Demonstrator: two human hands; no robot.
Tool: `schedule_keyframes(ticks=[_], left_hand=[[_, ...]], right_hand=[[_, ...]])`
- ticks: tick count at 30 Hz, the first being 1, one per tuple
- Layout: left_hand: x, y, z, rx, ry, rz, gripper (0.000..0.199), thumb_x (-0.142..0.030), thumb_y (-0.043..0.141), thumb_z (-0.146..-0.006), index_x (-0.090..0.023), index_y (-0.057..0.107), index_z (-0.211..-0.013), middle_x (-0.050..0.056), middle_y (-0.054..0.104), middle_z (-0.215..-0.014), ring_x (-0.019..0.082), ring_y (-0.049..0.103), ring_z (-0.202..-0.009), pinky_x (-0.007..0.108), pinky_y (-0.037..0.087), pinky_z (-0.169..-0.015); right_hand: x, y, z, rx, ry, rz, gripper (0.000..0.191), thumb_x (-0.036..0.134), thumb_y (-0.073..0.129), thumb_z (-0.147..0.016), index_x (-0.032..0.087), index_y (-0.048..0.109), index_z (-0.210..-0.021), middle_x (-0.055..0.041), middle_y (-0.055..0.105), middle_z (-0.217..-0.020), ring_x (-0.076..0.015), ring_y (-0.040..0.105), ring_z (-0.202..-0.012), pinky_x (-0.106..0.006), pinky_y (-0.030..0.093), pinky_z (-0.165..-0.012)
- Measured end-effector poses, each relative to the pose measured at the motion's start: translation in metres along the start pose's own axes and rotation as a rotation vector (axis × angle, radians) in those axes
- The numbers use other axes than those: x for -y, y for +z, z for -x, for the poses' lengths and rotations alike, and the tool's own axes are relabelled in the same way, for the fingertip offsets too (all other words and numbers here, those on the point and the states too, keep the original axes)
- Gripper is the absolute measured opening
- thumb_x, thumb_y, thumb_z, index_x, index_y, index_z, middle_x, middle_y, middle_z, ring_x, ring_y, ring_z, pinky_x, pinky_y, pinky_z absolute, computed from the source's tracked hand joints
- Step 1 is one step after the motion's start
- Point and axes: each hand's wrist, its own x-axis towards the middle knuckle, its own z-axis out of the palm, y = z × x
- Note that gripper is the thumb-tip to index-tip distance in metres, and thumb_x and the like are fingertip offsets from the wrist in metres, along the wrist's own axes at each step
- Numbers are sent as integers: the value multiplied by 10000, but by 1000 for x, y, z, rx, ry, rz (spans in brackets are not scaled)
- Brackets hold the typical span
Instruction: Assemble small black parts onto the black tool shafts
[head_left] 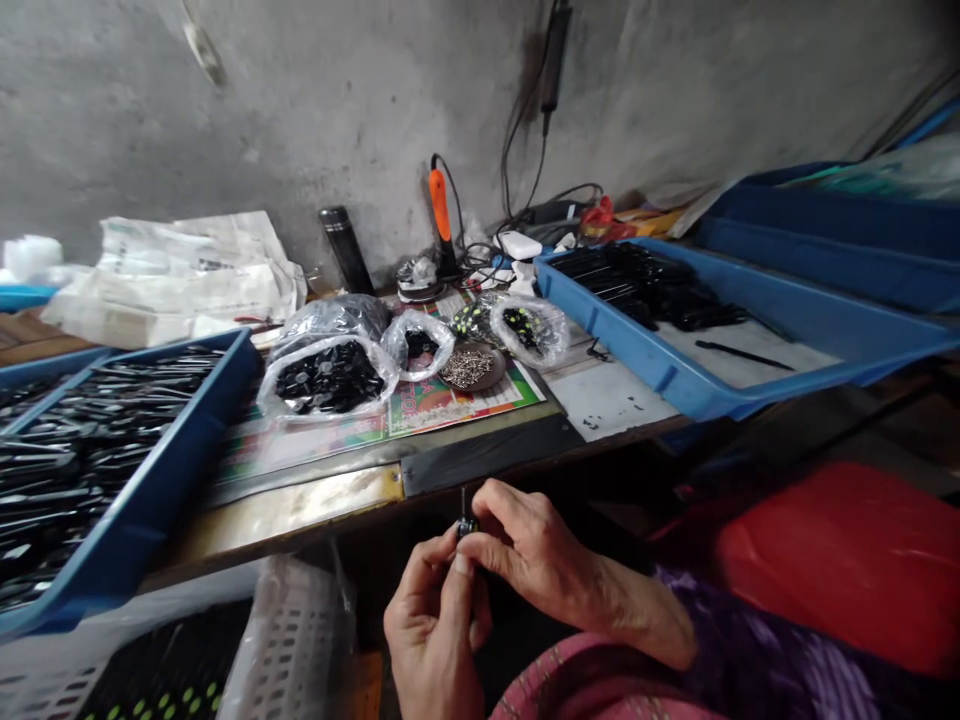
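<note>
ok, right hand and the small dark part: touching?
Touching. In the head view, the right hand meets the small dark part at its right side, with no gap showing.

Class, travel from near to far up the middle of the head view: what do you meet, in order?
Small dark part held by the left hand and right hand, dark bench-edge strip, round dish of small metal pieces, upright orange-handled tool, grey wall.
</note>
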Motion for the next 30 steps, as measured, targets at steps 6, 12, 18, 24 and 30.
schedule_keyframes(ticks=[6,12,18,24,30], left_hand=[[0,5,0,-34,23,-10,361,-443,833,-700,-159,701,-879,-20,562,-639,48,421,-489,124,340,-418],[1,0,-1,-28,11,-14,363,-458,826,-705,-175,705,-897,-27,547,-613,52,418,-483,128,341,-418],[3,-1,-1,-31,2,-47,366,-467,807,-726,-159,682,-879,-39,503,-574,53,399,-487,130,334,-430],[1,0,-2,-42,33,-70,364,-464,797,-738,-149,681,-880,-41,488,-550,57,395,-482,131,329,-422],[6,-3,-1,-53,11,-27,391,-465,813,-716,-158,672,-915,-40,506,-586,57,396,-481,136,338,-416]], right_hand=[[-9,5,-4,53,38,37,486,480,269,-1063,203,409,-689,30,448,-588,-104,431,-508,-248,286,-520],[-5,-3,-3,117,145,-92,450,613,411,-987,196,472,-827,37,472,-654,-106,445,-546,-225,321,-527],[-3,-1,-1,87,94,-26,350,485,458,-999,204,443,-790,36,474,-646,-109,444,-539,-226,321,-521],[-6,6,-4,119,154,-38,475,555,351,-1025,199,453,-729,26,481,-624,-114,483,-542,-232,324,-533],[-5,2,1,90,63,-23,419,570,410,-1006,198,480,-828,24,511,-686,-114,485,-569,-224,358,-536]])
